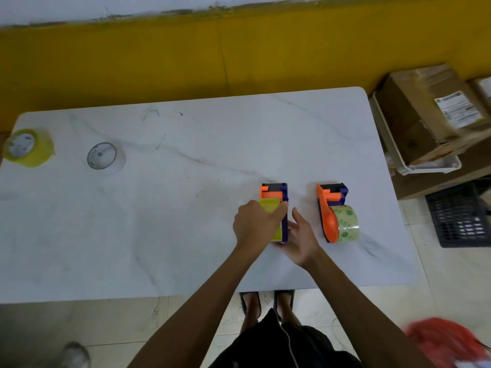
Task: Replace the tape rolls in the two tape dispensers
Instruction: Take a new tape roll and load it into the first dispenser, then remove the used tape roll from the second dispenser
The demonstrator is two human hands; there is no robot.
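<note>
Fingers (276,211) of left hand (255,224) curled round yellow tape roll (269,205) in near dispenser (279,192); right hand (301,235) held open, fingers spread, against its side.

Bare desk (164,221) stretches left of the hands; just right of them the clear-tape dispenser (335,212) blocks passage, boxes (425,112) beyond it.

Two dispensers (275,192) (332,197) side by side, spare rolls (106,156) (28,147) far left
</note>
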